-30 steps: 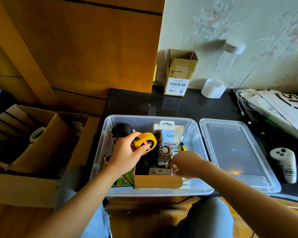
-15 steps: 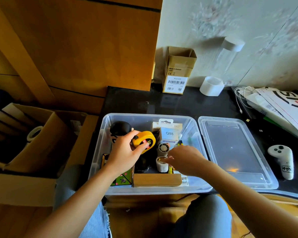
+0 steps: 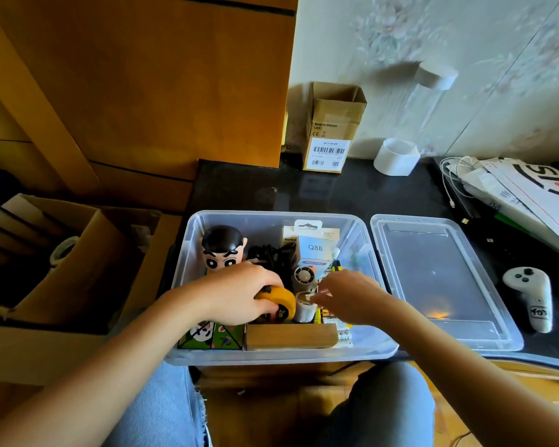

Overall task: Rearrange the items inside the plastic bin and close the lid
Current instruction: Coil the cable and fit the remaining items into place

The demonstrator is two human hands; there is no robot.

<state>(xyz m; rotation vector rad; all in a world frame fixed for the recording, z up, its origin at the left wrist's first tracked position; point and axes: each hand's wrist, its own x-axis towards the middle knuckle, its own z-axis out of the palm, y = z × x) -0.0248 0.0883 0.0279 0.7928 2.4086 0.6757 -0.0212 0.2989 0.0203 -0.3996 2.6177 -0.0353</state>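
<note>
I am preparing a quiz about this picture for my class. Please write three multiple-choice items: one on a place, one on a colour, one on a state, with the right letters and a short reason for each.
1. Where does the clear lid lie?
A. On the bin
B. On the dark counter, to the right of the bin
C. In the cardboard box on the left

2. What colour is the tape measure under the left hand?
A. Yellow
B. Blue
C. White

3. In what state is the plastic bin?
A. Closed
B. Open and empty
C. Open, with items inside

Answers:
1 B: the lid lies flat beside the bin's right wall.
2 A: its yellow case shows between the curled fingers.
3 C: no lid covers it, and a figure and a wooden block sit inside.
</note>
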